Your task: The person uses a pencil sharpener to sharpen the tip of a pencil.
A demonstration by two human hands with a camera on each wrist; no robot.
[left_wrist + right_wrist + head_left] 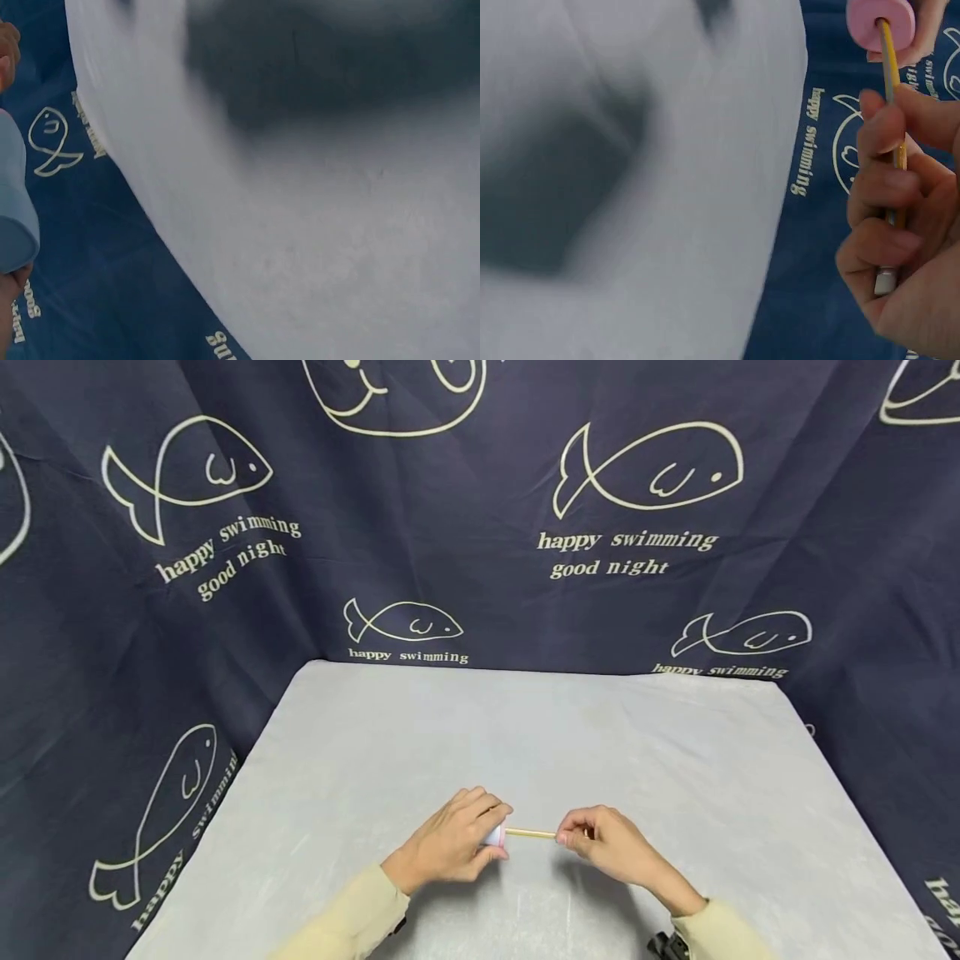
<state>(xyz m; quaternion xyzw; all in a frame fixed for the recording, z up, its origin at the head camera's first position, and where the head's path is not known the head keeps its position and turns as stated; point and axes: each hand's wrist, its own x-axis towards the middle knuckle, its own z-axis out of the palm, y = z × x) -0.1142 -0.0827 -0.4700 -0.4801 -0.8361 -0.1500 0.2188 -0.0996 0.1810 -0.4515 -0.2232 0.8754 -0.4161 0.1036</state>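
Note:
Near the table's front edge, my left hand grips a light blue pencil sharpener with a pink end face. Its fingers go over the top and the thumb lies below, so most of the body is hidden in the head view. A yellow pencil with grey stripes runs level out of the hole in the pink face. My right hand holds the pencil by thumb and fingers, the other fingers curled along it. The pencil's pale blunt end shows low in the right wrist view; its tip is inside the sharpener.
A pale grey cloth covers the table. Dark blue curtains printed with white fish and lettering hang behind it and at both sides. Black gear sits by the right sleeve.

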